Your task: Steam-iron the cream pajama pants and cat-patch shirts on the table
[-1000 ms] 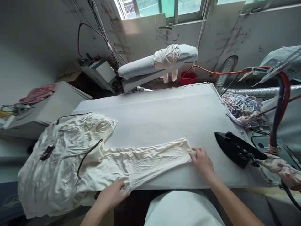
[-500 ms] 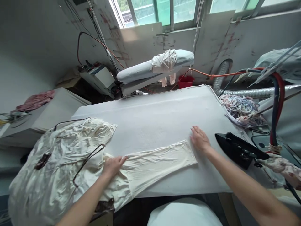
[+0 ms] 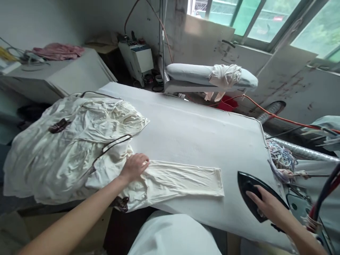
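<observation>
A cream garment [image 3: 103, 120] is bunched up on the left side of the white ironing table, dark trim running along its edges. One sleeve [image 3: 186, 180] of it lies stretched to the right, flat but lightly wrinkled. My left hand [image 3: 135, 165] grips the cloth with curled fingers at the upper end of the sleeve. To the right of the cuff, a black iron [image 3: 247, 180] rests on the table, apart from the fabric. My right hand [image 3: 268, 203] is wrapped around its handle, hiding part of it.
The padded white surface of the ironing table [image 3: 191, 134] reaches back to a padded sleeve board [image 3: 191, 72] with cloth tied round it. A red bucket [image 3: 227, 103] stands behind. Tangled cords [image 3: 280, 156] and hoses [image 3: 325, 198] lie at the right.
My right hand has gone from the bare table beside the cuff to the iron's handle and closed on it. My left hand stays on the garment. The view has turned.
</observation>
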A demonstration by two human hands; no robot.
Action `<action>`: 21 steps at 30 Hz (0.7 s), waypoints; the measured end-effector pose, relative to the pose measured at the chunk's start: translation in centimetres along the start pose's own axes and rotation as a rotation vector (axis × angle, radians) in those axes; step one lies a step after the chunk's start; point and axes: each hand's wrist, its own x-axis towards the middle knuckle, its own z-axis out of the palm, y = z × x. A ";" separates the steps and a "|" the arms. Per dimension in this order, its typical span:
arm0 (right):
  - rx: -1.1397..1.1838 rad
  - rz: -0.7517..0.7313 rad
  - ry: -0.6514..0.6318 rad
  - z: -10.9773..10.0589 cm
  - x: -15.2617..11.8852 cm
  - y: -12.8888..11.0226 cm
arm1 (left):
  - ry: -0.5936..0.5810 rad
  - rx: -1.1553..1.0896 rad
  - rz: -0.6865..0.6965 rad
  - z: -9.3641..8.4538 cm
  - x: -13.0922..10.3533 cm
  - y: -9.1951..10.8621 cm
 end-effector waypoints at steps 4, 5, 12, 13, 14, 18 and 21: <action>-0.047 -0.185 -0.427 2.5 -1.4 -16.6 | -0.237 -0.115 -0.079 0.0 -0.3 -0.7; -0.066 -0.254 -0.487 3.9 -1.5 -20.7 | -0.290 -0.175 -0.097 -0.1 0.0 -1.2; -0.060 -0.410 -0.574 13.2 -1.3 -36.5 | -0.459 -0.735 -0.006 0.3 2.0 -5.3; -0.033 -0.342 -0.539 13.5 -0.7 -36.0 | -0.460 -0.763 -0.008 0.5 2.1 -5.7; 0.006 -0.257 -0.497 13.5 0.0 -34.7 | -0.459 -0.781 -0.010 0.8 2.0 -6.1; 0.221 0.231 -0.296 10.9 2.6 -23.0 | -0.455 -0.769 0.006 1.1 1.6 -7.2; 0.316 0.557 -0.101 6.9 3.5 -12.6 | -0.267 -0.660 0.089 0.4 0.9 -6.8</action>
